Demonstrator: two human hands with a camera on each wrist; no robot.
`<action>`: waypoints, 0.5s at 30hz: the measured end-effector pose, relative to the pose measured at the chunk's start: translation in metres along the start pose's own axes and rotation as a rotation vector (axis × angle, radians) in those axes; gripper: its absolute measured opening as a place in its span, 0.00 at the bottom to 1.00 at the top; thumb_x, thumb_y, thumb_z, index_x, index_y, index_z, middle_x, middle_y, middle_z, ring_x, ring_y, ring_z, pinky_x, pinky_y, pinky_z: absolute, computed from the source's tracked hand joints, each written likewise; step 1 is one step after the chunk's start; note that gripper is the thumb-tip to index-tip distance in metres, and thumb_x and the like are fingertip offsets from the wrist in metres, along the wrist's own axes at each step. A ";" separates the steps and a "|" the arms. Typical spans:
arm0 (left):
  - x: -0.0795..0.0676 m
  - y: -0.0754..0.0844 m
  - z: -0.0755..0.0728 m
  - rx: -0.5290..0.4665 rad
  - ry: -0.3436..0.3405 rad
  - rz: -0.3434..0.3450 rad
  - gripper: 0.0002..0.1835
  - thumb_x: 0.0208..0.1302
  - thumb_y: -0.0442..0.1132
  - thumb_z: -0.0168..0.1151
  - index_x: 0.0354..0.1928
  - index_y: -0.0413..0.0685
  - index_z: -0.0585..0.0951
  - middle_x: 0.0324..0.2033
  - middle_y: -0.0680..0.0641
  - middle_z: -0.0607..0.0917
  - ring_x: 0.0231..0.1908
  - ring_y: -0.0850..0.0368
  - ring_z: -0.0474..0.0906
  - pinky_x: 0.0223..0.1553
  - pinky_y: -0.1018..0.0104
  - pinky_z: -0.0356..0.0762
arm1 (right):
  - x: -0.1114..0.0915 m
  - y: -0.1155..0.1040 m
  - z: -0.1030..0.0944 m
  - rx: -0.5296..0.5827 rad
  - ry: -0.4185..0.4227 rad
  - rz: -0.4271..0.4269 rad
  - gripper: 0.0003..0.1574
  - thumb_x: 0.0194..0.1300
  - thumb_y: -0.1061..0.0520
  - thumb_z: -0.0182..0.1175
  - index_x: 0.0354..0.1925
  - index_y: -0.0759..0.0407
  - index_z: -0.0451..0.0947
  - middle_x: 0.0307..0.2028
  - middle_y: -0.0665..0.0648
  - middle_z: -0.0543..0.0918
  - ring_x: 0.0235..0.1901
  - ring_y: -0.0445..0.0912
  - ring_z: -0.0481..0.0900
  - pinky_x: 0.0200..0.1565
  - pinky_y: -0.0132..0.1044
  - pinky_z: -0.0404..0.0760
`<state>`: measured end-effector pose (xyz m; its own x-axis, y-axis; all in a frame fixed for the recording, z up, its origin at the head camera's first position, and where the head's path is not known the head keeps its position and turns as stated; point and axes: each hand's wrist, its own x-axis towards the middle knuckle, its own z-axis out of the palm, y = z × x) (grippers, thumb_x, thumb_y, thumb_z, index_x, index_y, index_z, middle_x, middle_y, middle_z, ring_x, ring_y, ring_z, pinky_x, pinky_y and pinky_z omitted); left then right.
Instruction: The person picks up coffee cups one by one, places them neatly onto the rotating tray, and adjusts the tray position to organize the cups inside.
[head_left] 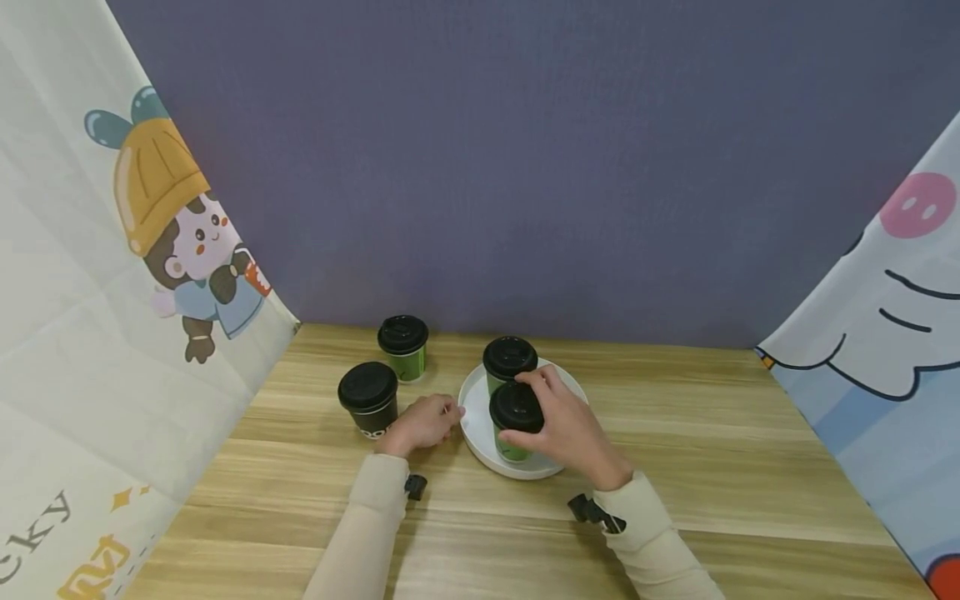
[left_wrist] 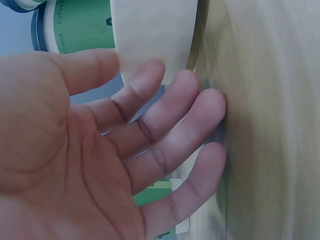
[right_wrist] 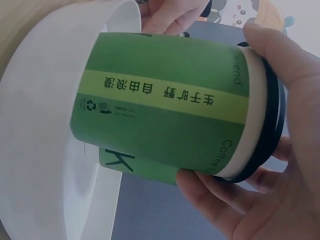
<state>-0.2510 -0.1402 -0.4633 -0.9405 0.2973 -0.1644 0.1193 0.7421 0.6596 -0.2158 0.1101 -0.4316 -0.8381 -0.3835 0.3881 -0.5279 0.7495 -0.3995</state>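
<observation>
My right hand grips a green paper cup by its black lid, thumb on one side and fingers on the other. This cup is at the near part of a white plate; a second green cup with a black lid stands right behind it. At the plate's left rim is my left hand, its relaxed fingers slightly bent. In the left wrist view, the thumb and index fingertips touch or nearly touch the plate's outer wall, and the palm holds nothing.
Left of the plate stand a black cup with a black lid, close to my left wrist, and another green cup behind it. A grey-blue partition closes off the wooden table's back; printed cloths hang at both sides.
</observation>
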 end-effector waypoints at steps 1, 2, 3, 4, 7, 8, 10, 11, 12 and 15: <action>0.001 -0.001 0.001 0.002 0.012 -0.001 0.19 0.73 0.47 0.50 0.32 0.39 0.78 0.19 0.47 0.79 0.16 0.59 0.69 0.22 0.68 0.66 | 0.000 -0.001 0.001 0.002 0.000 0.002 0.51 0.46 0.28 0.69 0.62 0.48 0.67 0.51 0.48 0.70 0.40 0.42 0.76 0.43 0.42 0.80; 0.002 -0.002 0.001 0.013 0.026 0.004 0.19 0.73 0.47 0.50 0.32 0.39 0.78 0.19 0.48 0.79 0.16 0.59 0.69 0.22 0.68 0.66 | 0.000 -0.002 0.001 0.002 0.002 0.004 0.51 0.46 0.28 0.69 0.62 0.48 0.67 0.51 0.48 0.70 0.40 0.42 0.76 0.43 0.42 0.80; 0.003 -0.003 0.002 0.022 0.040 0.007 0.18 0.73 0.47 0.50 0.32 0.40 0.78 0.18 0.49 0.78 0.16 0.59 0.69 0.22 0.67 0.66 | 0.000 -0.002 0.002 0.002 0.001 0.006 0.51 0.47 0.27 0.68 0.62 0.48 0.67 0.51 0.48 0.69 0.40 0.42 0.76 0.43 0.42 0.80; 0.004 -0.003 0.003 0.031 0.053 0.006 0.18 0.73 0.47 0.50 0.32 0.42 0.79 0.18 0.50 0.78 0.16 0.59 0.69 0.22 0.67 0.66 | 0.000 -0.003 0.002 0.003 0.003 0.009 0.51 0.47 0.27 0.68 0.63 0.48 0.67 0.51 0.48 0.69 0.41 0.43 0.77 0.43 0.42 0.80; 0.006 -0.005 0.005 0.054 0.087 0.004 0.16 0.73 0.48 0.50 0.32 0.47 0.79 0.17 0.52 0.77 0.17 0.59 0.70 0.23 0.66 0.67 | 0.000 -0.003 0.004 0.005 0.009 0.015 0.52 0.46 0.25 0.66 0.63 0.48 0.66 0.52 0.49 0.69 0.43 0.44 0.77 0.44 0.43 0.80; 0.007 -0.006 0.005 0.059 0.097 0.003 0.15 0.73 0.48 0.50 0.32 0.49 0.79 0.17 0.52 0.77 0.18 0.59 0.70 0.24 0.66 0.67 | 0.000 -0.003 0.005 0.004 0.011 0.016 0.52 0.46 0.24 0.66 0.63 0.48 0.66 0.52 0.49 0.69 0.43 0.44 0.77 0.44 0.43 0.80; 0.007 -0.006 0.006 0.056 0.107 -0.006 0.14 0.72 0.48 0.51 0.32 0.51 0.79 0.18 0.53 0.78 0.19 0.58 0.71 0.25 0.66 0.67 | 0.000 -0.003 0.006 0.003 0.016 0.018 0.53 0.46 0.24 0.66 0.63 0.48 0.66 0.52 0.49 0.69 0.45 0.45 0.76 0.44 0.43 0.81; 0.007 -0.005 0.006 0.055 0.110 -0.005 0.14 0.72 0.48 0.51 0.32 0.51 0.80 0.18 0.53 0.78 0.19 0.58 0.71 0.25 0.66 0.68 | 0.000 -0.003 0.006 0.002 0.020 0.019 0.53 0.46 0.24 0.66 0.63 0.48 0.66 0.52 0.49 0.69 0.46 0.45 0.76 0.44 0.44 0.81; 0.007 -0.005 0.005 0.060 0.111 -0.006 0.14 0.72 0.49 0.52 0.31 0.50 0.80 0.18 0.53 0.79 0.19 0.58 0.71 0.25 0.66 0.68 | -0.001 -0.003 0.006 0.003 0.023 0.019 0.53 0.46 0.24 0.66 0.63 0.48 0.66 0.52 0.49 0.69 0.46 0.45 0.76 0.44 0.44 0.81; 0.005 -0.004 0.004 0.073 0.092 -0.005 0.17 0.71 0.50 0.53 0.30 0.48 0.80 0.18 0.53 0.79 0.19 0.58 0.70 0.25 0.66 0.67 | -0.001 -0.003 0.007 -0.002 0.029 0.018 0.52 0.46 0.24 0.65 0.62 0.47 0.66 0.52 0.49 0.69 0.47 0.45 0.75 0.44 0.43 0.81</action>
<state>-0.2551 -0.1391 -0.4697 -0.9659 0.2400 -0.0972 0.1345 0.7859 0.6035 -0.2143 0.1042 -0.4362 -0.8432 -0.3536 0.4050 -0.5122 0.7572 -0.4054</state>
